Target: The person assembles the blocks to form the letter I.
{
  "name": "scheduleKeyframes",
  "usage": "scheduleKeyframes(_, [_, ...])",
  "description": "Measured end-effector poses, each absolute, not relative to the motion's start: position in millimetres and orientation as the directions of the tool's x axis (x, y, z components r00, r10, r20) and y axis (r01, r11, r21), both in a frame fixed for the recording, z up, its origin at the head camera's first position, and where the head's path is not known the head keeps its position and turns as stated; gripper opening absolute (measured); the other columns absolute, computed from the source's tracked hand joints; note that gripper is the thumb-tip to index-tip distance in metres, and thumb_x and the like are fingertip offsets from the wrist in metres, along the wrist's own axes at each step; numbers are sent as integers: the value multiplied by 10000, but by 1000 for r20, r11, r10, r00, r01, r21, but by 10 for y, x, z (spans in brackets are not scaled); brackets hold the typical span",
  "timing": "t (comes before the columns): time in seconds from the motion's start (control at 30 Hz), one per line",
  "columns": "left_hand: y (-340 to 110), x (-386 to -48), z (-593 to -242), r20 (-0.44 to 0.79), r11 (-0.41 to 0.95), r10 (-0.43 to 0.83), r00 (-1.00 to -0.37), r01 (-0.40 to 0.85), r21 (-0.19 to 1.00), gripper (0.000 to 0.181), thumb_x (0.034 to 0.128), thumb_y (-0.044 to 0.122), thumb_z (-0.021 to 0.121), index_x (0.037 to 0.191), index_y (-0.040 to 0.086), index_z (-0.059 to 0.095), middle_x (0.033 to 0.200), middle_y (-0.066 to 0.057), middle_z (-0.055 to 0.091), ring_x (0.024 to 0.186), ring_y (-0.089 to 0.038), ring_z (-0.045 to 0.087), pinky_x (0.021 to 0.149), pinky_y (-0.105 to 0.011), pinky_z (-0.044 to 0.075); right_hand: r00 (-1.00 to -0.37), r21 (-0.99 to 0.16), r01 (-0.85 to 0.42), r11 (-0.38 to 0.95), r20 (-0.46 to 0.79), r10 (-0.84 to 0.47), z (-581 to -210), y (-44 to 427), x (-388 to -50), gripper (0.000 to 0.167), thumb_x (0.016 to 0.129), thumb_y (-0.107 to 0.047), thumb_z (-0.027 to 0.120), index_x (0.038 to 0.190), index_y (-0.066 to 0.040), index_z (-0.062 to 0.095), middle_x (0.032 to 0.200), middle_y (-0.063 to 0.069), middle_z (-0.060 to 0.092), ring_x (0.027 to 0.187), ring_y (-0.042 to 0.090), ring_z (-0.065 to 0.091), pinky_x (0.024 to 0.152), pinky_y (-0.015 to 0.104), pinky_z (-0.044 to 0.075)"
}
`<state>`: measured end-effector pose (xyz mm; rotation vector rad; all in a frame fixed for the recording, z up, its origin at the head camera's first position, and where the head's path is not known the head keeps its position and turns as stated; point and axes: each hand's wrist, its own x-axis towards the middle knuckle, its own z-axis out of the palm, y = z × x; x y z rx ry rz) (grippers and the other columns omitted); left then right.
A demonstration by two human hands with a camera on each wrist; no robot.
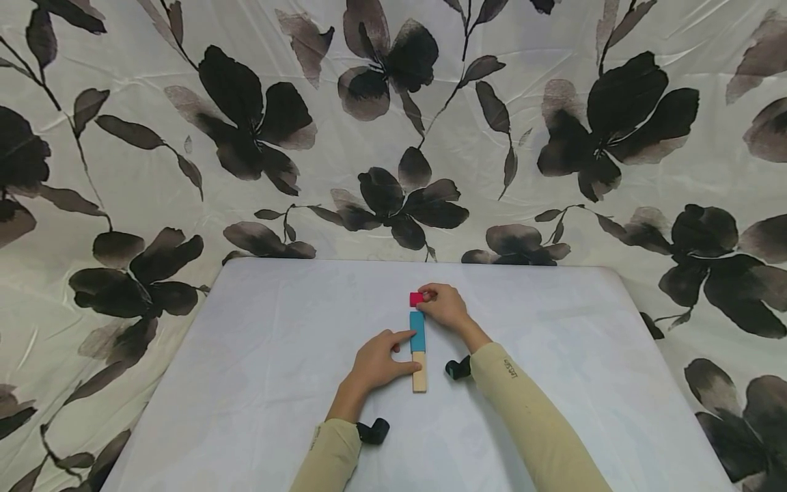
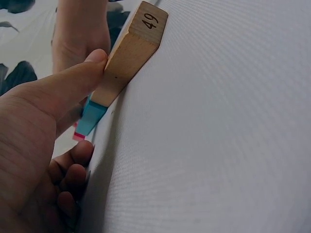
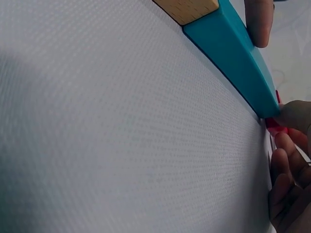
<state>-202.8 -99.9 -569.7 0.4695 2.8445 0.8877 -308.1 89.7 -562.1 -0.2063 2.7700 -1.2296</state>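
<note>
A plain wooden block [image 1: 419, 380], a blue block [image 1: 417, 333] and a red block [image 1: 414, 299] lie in a line on the white table. The wooden and blue blocks meet end to end; in the head view a small gap parts blue from red. My left hand [image 1: 374, 361] touches the wooden block with its thumb and the blue block with its extended index finger. At the far end, my right hand [image 1: 445, 306] pinches the small red block, partly hidden by its fingers. In the left wrist view the wooden block [image 2: 129, 56] bears "49" on its end.
The white table [image 1: 277, 328] ends at a far edge just beyond the red block. Behind and beside it hangs a pale cloth [image 1: 492, 157] with dark flowers. Black wrist devices [image 1: 373, 432] sit at both sleeves, close to the tabletop.
</note>
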Motion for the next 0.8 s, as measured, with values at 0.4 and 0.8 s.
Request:
scheduleKeyframes(0.4, [-1000,-2028,-5710,-20,780,330,-944,261,569,680,751,599,749,1348,312,593,813,73,460,661,-96,419,556,-264,353,-985,-729,-86,679,-39,-167,-5645,905,-3087,326,862,-231,749,1169,-132,698,876,-13,642,840,177,556,768,367,462])
scheduleKeyframes(0.8, [-991,-2020,-5677,-33,784,329,-944,253,566,679,752,593,754,1347,308,595,815,54,472,664,-105,424,557,-268,347,-989,-745,-83,661,-19,-145,-5665,923,-3093,353,886,-294,710,1199,-132,685,922,0,659,870,183,581,801,391,481])
